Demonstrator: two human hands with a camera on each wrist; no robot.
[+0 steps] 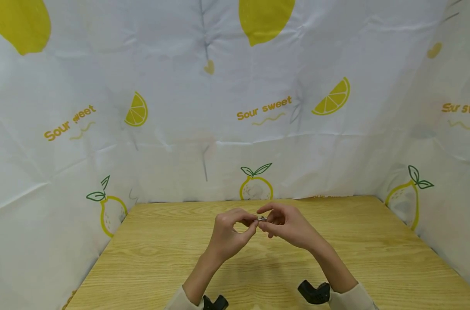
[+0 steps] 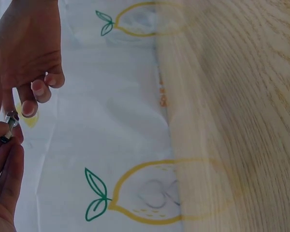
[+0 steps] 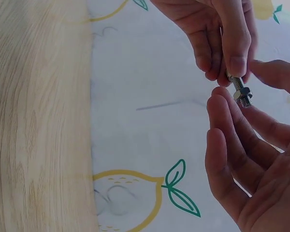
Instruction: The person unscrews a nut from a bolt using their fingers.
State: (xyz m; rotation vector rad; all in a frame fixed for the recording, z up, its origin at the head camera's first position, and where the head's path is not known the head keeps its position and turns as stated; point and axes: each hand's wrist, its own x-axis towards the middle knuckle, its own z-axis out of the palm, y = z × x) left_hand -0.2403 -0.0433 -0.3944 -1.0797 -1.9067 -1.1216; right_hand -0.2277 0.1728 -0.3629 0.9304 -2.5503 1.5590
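My left hand (image 1: 229,234) pinches a small metal bolt (image 3: 238,83) between thumb and fingertips, gripping it at the head end. A hex nut (image 3: 242,94) sits on the threads close to the bolt's free end, which points toward my right hand (image 1: 289,226). The right hand's fingers surround that end loosely; in the right wrist view one digit stands off to the side of the nut, and the other fingertips are spread below and beside it. Both hands are held above the wooden table (image 1: 161,254). In the left wrist view, fingers partly cover the bolt.
A white cloth (image 1: 173,107) printed with lemons and lettering hangs behind the table and along both sides. Each wrist carries a black device (image 1: 314,292) near its light sleeve (image 1: 353,297).
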